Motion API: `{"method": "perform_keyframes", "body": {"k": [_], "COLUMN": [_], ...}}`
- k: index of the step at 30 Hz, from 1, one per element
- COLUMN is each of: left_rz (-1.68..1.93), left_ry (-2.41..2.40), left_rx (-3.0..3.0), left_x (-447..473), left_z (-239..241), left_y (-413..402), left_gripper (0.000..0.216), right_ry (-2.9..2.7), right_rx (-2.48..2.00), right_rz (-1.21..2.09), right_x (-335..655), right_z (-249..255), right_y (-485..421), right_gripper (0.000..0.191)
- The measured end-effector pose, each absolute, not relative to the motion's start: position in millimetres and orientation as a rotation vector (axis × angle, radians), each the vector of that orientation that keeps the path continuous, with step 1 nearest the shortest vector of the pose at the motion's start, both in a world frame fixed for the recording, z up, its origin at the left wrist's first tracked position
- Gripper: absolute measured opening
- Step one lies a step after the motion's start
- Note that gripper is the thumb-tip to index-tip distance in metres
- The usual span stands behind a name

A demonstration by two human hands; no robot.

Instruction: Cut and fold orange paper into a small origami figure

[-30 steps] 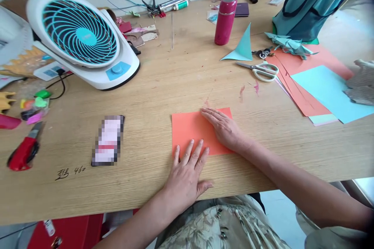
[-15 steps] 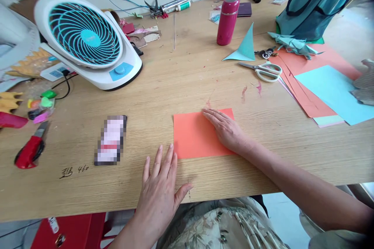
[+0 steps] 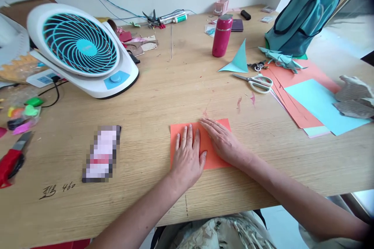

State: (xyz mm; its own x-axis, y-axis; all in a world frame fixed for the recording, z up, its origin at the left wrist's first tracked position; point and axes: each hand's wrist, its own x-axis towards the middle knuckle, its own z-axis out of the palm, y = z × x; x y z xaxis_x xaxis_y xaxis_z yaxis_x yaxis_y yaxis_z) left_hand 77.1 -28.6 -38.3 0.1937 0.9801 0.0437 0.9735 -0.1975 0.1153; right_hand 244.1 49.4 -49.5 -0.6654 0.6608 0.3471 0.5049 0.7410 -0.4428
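Note:
An orange sheet of paper (image 3: pixel 216 163), rectangular in outline, lies flat on the wooden table near its front edge. My left hand (image 3: pixel 189 157) rests palm down on the paper's left half, fingers spread and pointing away from me. On the right half lies my right hand (image 3: pixel 223 142), flat, its fingers stretched out towards the upper left. Between the two hands a narrow strip of orange shows. Parts of the sheet are hidden beneath both palms.
At the left stand a white fan (image 3: pixel 122 79), a blurred-out phone (image 3: pixel 102 153) and a red-handled cutter (image 3: pixel 13 159). Scissors (image 3: pixel 260 83), a folded blue paper (image 3: pixel 238 60), a magenta flask (image 3: pixel 222 37), coloured sheets (image 3: pixel 318 101) and a teal bag (image 3: pixel 295 23) occupy the right side.
My left hand has moved right and forward from the bare table onto the orange paper. My right hand stays on the sheet. The view has shifted slightly.

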Motion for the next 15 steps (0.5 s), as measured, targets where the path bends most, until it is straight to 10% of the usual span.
{"method": "perform_keyframes", "body": {"k": [15], "left_rz": [0.361], "left_ry": [1.997], "left_rx": [2.406], "left_x": [55], "left_z": [-40], "left_y": [-25], "left_gripper": [0.052], "right_ry": [-2.554], "right_rx": [-1.277], "right_rz": [0.25], "right_x": [268], "right_z": [-53], "right_y": [18], "right_gripper": [0.069]}}
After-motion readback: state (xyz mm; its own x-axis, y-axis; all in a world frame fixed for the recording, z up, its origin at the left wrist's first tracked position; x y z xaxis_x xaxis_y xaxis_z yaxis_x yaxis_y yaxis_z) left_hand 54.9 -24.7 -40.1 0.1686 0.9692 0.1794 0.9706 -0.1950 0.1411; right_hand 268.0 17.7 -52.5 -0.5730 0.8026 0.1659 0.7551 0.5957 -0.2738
